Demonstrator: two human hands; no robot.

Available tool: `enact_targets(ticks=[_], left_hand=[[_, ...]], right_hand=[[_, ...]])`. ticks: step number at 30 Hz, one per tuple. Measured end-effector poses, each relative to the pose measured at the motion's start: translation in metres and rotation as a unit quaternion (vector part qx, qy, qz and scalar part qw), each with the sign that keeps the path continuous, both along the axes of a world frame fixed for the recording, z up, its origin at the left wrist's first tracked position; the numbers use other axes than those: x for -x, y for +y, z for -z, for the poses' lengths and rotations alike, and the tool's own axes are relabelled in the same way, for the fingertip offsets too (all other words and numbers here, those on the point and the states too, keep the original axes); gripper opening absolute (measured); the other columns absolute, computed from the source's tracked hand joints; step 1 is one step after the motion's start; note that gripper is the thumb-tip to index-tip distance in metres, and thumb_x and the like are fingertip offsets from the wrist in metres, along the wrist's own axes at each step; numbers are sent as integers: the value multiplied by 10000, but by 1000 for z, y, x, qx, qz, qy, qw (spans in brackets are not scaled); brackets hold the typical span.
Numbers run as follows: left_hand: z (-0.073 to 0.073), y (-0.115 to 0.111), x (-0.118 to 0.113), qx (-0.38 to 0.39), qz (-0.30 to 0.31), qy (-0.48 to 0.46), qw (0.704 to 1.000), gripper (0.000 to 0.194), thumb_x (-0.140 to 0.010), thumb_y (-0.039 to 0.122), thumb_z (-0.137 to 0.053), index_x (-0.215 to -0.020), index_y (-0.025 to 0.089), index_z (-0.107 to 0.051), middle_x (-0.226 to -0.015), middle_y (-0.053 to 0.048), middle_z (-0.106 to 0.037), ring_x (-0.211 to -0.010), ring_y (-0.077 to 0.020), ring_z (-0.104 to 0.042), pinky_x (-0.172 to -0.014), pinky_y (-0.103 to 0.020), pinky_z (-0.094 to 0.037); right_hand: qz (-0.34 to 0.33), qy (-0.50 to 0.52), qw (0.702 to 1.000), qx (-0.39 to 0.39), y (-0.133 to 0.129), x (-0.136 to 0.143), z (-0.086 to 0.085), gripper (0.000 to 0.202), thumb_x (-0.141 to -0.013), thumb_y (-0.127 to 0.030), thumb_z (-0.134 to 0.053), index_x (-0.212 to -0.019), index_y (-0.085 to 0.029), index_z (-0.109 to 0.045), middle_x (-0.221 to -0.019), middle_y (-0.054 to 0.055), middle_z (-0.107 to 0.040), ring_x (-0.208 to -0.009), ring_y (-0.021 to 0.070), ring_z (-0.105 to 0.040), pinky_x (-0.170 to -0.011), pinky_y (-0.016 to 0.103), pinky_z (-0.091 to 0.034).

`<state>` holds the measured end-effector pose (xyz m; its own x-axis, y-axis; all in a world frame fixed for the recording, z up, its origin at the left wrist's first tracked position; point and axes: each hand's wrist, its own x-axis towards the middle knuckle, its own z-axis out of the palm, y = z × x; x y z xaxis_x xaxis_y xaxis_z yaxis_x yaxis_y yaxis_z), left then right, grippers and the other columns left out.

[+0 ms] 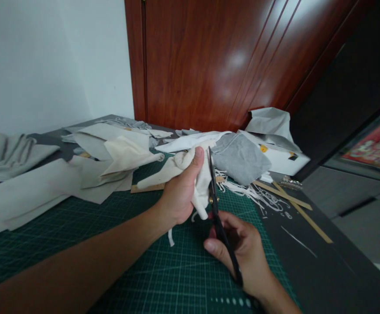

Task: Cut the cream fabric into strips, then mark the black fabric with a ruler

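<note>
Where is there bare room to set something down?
Green cutting mat shows bare between the left forearm and right hand; dark tabletop is bare at near right, beyond the mat's edge. Farther back, fabric pieces and wooden strips crowd it.

Dk gray tbl [323, 270] w/ grn cutting mat [144, 279]; wood strips [314, 223] & thin wht thread [299, 241] R of mat; wht scraps [240, 189] across mat's R edge.

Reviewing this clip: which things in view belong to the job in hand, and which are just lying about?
Apparently in use:
cream cloth, held in the left hand
black scissors, held in the right hand
green cutting mat, beneath both hands

Apparently lying about:
grey cloth
tan strips
tangled white trimmings
folded cloth, far left
</note>
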<state>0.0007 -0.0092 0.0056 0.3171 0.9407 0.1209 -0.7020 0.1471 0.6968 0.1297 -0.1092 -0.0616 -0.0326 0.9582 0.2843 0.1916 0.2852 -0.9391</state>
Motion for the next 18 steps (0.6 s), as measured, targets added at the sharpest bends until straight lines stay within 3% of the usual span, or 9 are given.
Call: enact_targets(ticks=[4,8,11,14,18], left_hand=[[-1,1,3,8,36,-11,999,456,-829,447,-796,-1179,164,-716,-1009,-94,-796,-857,-242,-748,-749,-341,-579],[0,4,8,6,89,0,996,246,-782,313,-795,-925,121,-740,-728,-50,-750,-578,-167,-663,-579,-290,-530],[2,4,10,10,99,7,995,188,-724,268,-787,-814,114,-728,-657,-37,-715,-545,-155,-636,-563,-286,-518],[5,5,10,23,75,27,997,200,-695,259,-774,-837,122,-739,-709,-39,-732,-577,-167,-648,-574,-302,-514],[9,7,7,-51,-32,27,998,210,-722,257,-776,-921,194,-749,-861,-12,-765,-752,-188,-699,-757,-339,-546]], right_hand=[[-31,43,999,-1,0,-2,2,341,-773,-303,-854,-1083,-251,-723,-702,-38,-608,-564,114,-520,-511,225,-381],[-39,53,998,-4,-1,-3,4,340,-794,-306,-836,-1109,-258,-716,-700,-34,-621,-561,117,-553,-516,226,-400],[-29,54,998,-6,-1,-3,4,340,-792,-296,-839,-1109,-262,-721,-705,-36,-618,-561,115,-561,-519,225,-411],[-22,56,998,-4,-1,-2,4,328,-799,-298,-835,-1104,-260,-722,-702,-37,-613,-555,115,-565,-509,223,-411],[-19,53,998,-5,-1,-1,3,336,-803,-304,-833,-1115,-250,-722,-690,-38,-608,-546,113,-559,-503,221,-411]])
